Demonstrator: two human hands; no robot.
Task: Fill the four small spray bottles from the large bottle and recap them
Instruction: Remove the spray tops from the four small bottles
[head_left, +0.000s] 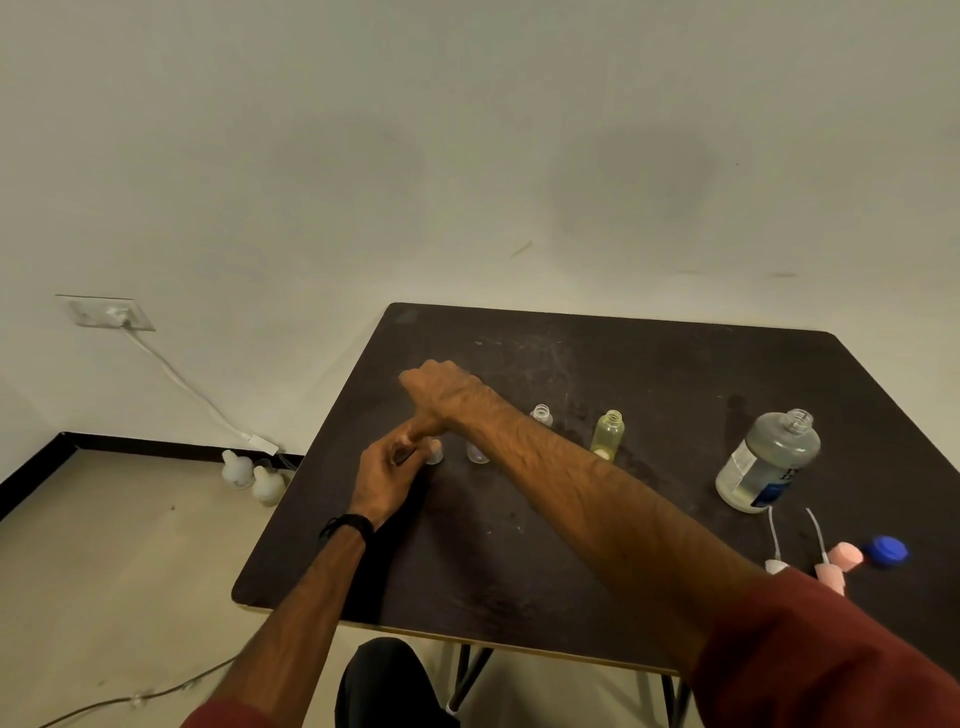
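On the dark table (649, 374) my left hand (387, 475) wraps a small spray bottle (434, 451) whose lower part shows past the fingers. My right hand (441, 389) reaches across from the right and closes over that bottle's top. Another small clear bottle (477, 452) stands just right of it, half hidden by my right forearm. Two more stand uncapped: a clear one (542, 415) and a yellowish one (608, 435). The large bottle (766, 460) stands uncapped at the right. Two spray heads with tubes (776, 564) (828, 571) lie near the front right.
A pink cap (845, 556) and the blue cap (885, 551) lie by the right edge. On the floor to the left sit two white bottles (252, 475) and a cable running to a wall socket (106, 312). My knee (387, 680) is below the table's front edge.
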